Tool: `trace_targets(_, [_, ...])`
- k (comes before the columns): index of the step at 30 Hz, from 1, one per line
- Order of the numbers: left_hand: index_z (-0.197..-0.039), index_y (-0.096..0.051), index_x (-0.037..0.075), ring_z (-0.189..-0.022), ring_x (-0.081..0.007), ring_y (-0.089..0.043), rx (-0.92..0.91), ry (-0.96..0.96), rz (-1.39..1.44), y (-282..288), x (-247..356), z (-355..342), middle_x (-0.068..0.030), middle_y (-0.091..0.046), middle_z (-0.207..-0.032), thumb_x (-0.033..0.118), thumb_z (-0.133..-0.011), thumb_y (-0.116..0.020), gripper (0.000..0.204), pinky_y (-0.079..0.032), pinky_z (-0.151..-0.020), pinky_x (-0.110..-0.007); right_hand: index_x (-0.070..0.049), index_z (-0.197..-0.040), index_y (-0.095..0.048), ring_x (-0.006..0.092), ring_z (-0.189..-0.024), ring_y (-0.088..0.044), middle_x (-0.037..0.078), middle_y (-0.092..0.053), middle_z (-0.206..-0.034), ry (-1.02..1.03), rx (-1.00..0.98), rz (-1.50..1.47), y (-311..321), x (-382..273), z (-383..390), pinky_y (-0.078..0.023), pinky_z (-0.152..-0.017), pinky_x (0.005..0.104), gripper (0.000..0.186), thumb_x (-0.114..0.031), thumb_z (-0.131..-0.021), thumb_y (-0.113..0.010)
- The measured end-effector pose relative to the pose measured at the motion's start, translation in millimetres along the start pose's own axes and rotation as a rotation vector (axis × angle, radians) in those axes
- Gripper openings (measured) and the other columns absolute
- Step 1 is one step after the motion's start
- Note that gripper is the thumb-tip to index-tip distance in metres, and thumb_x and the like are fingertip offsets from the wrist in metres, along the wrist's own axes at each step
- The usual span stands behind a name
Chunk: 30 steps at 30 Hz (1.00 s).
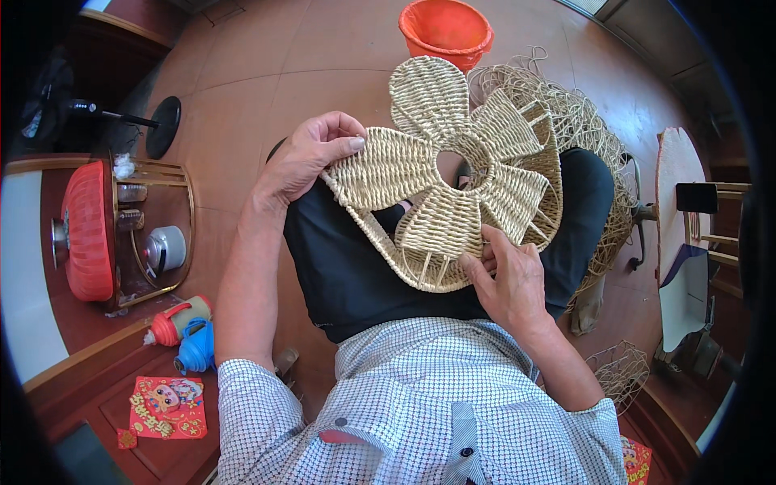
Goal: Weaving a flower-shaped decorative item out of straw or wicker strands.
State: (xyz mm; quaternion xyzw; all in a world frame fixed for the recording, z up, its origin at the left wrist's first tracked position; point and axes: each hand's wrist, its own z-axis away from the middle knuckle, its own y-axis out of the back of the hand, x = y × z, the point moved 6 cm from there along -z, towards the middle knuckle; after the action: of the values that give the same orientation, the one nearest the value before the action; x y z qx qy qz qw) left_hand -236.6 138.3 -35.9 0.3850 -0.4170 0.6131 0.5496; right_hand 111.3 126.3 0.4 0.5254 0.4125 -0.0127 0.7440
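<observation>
A flower-shaped woven straw piece (440, 222) lies across my lap, over dark trousers. Broad petals spread around a round hole in its middle, and a woven rim curves under the lower and right petals, with short bare stakes bridging the gap. My left hand (303, 158) grips the outer end of the left petal, thumb on top and fingers mostly underneath. At the lower right, my right hand (513, 279) is closed on the piece beside the bottom petal, near the rim. Its fingertips are partly hidden behind the weave.
A big tangle of straw cord (602, 153) lies on the floor to the right, with an orange-red lined bucket (446, 34) beyond my knees. Leftward are a rack with a kettle (166, 247), a fan base (164, 128) and a blue flask (196, 346). A wooden-framed chair (683, 206) stands right.
</observation>
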Motion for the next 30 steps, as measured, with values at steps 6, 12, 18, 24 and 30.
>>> trace_targets(6, [-0.117,-0.072,0.005,-0.094,-0.0065,-0.066,0.092,-0.068,0.019,-3.0,-3.6,-1.8,0.001,-0.072,-0.104,0.013,-0.107,-0.076,0.013,-0.056,-0.086,-0.024,-0.006,-0.14,-0.066,0.0282,-0.104,-0.072,0.011,-0.073,-0.114,0.164,0.143,0.262,23.5,-29.0,-14.8,-0.047,-0.091,0.0435,0.05,-0.025,-0.096,-0.083])
trace_targets(12, [-0.115,-0.072,0.003,-0.091,-0.0081,-0.067,0.172,-0.088,0.02,-1.0,-7.1,-5.3,-0.0013,-0.072,-0.101,0.012,-0.108,-0.075,0.011,-0.057,-0.083,-0.024,-0.007,-0.145,-0.064,0.0339,-0.128,-0.067,0.015,-0.069,-0.136,0.328,0.226,0.109,9.3,-57.6,-62.6,-0.047,-0.111,0.0477,0.057,-0.025,-0.095,-0.084])
trace_targets(18, [-0.115,-0.072,0.003,-0.092,-0.0077,-0.067,0.213,-0.117,0.036,-4.1,-6.1,-5.3,-0.0011,-0.072,-0.102,0.009,-0.106,-0.076,0.011,-0.056,-0.084,-0.024,-0.004,-0.149,-0.06,0.034,-0.14,-0.061,0.017,-0.065,-0.148,0.363,0.227,0.032,-20.1,-71.1,-98.5,-0.042,-0.119,0.0493,0.065,-0.025,-0.093,-0.084])
trace_targets(24, [-0.117,-0.071,0.004,-0.094,-0.0055,-0.066,0.242,-0.145,0.023,-0.9,-10.7,-7.3,0.0014,-0.072,-0.104,0.01,-0.107,-0.077,0.013,-0.057,-0.086,-0.023,-0.004,-0.151,-0.059,0.0315,-0.145,-0.057,0.016,-0.063,-0.151,0.368,0.23,0.044,-37.9,-75.7,-114.6,-0.038,-0.121,0.0508,0.069,-0.032,-0.093,-0.083])
trace_targets(30, [-0.117,-0.071,0.004,-0.095,-0.0059,-0.066,0.256,-0.148,0.029,-0.7,-13.4,-8.3,0.0012,-0.072,-0.104,0.01,-0.106,-0.077,0.013,-0.057,-0.087,-0.023,-0.005,-0.149,-0.062,0.033,-0.145,-0.057,0.016,-0.063,-0.152,0.345,0.255,0.085,-47.9,-81.2,-126.1,-0.038,-0.121,0.0499,0.072,-0.037,-0.089,-0.086])
